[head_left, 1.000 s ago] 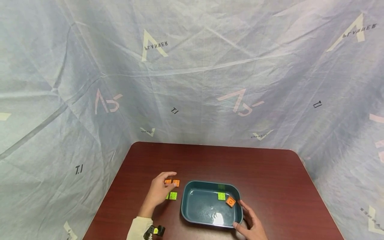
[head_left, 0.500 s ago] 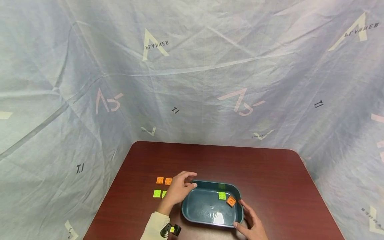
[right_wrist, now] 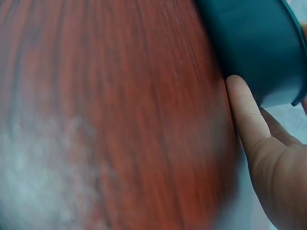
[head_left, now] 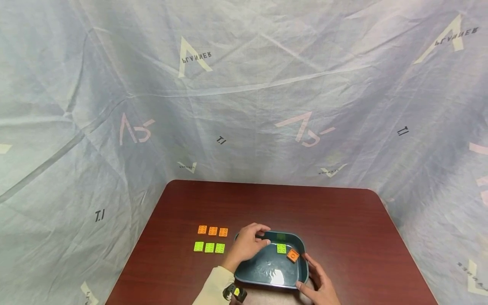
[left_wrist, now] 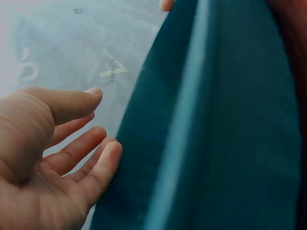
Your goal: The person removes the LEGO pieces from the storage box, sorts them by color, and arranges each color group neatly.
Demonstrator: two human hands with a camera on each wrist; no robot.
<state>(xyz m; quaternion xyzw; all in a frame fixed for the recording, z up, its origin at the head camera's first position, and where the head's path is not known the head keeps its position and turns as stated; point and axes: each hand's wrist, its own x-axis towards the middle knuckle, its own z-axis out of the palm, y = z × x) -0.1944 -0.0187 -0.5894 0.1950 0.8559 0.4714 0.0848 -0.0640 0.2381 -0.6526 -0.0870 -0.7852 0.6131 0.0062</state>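
My left hand (head_left: 247, 245) is over the left part of a dark teal plastic tray (head_left: 259, 271), fingers loosely bent with nothing between them. In the left wrist view its thumb and fingers stand apart beside the tray wall (left_wrist: 192, 120). My right hand (head_left: 322, 284) holds the tray's front right corner, thumb at the front and fingers along the right side; the right wrist view shows the thumb (right_wrist: 247, 108) against the outer wall. Inside the tray are a green toy building brick (head_left: 281, 248) and a tilted orange toy brick (head_left: 293, 255).
Left of the tray, three orange bricks (head_left: 213, 231) lie in a row on the dark red wooden table (head_left: 305, 207). Nearer the front is a row of three green bricks (head_left: 209, 248). Grey printed sheeting (head_left: 244, 106) hangs behind and at both sides.
My left hand has moved right, from beside the brick rows to over the tray, uncovering both rows. The right hand and the bricks in the tray have stayed put.
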